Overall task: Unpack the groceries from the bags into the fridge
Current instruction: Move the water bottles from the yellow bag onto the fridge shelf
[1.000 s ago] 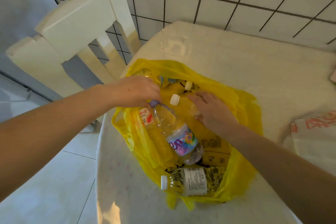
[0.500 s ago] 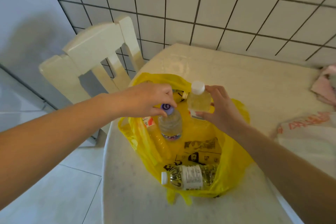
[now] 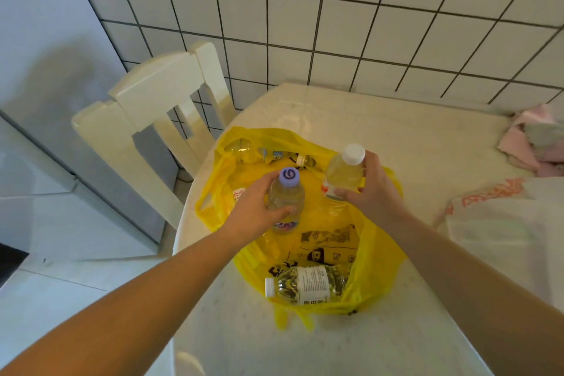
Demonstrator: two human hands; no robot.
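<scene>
- Clear plastic bottle with a purple cap (image 3: 286, 197) is now upright, up off the heap inside the thin yellow plastic bag (image 3: 378, 256); a second ago it lay flat in the bag, half a second ago just starting to rise.
- Left hand (image 3: 258, 212) wraps its body from the left, fingers curled shut round it, thumb across the front.
- Clear plastic bottle with a white cap (image 3: 345, 172), pale yellowish liquid, also higher above the bag than half a second ago; right hand (image 3: 370, 192) closed on its lower half.
- Judgement: both bottles clear of the bag, so next is the carry to the fridge; no fridge clearly identifiable in view.
- Left in the bag: a clear ribbed bottle with a white cap and white label (image 3: 305, 284), lying on its side at the bag's near edge, plus a few more bottles at its far edge. So unpacking is early.
- Bag film is crinkly, slack, translucent, black print on it; bottles are smooth, rigid cylinders, caps round.
- Bag sits on a pale glossy table (image 3: 396, 131); right of the bag a white plastic bag with red print (image 3: 503, 223); left of it a cream glossy chair (image 3: 158, 94).
</scene>
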